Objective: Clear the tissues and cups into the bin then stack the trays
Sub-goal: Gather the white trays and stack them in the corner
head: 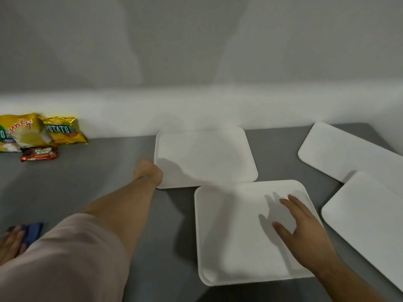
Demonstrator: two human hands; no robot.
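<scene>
Several empty white trays lie on the grey table. My left hand (149, 172) reaches forward and its curled fingers close on the left front corner of the far middle tray (205, 155). My right hand (298, 221) is spread, fingers apart, over the right side of the near tray (235, 236), holding nothing; I cannot tell whether it touches the tray. Two more trays sit at the right, a far one (344, 153) and a near one (370, 219) that overlaps it. No tissues, cups or bin are in view.
Yellow snack bags (41, 131) and a red wrapped snack (39, 154) rest against the wall at the far left. Another hand (11, 243) lies next to a blue object (32, 233) at the lower left edge. A white wall backs the table (98, 171).
</scene>
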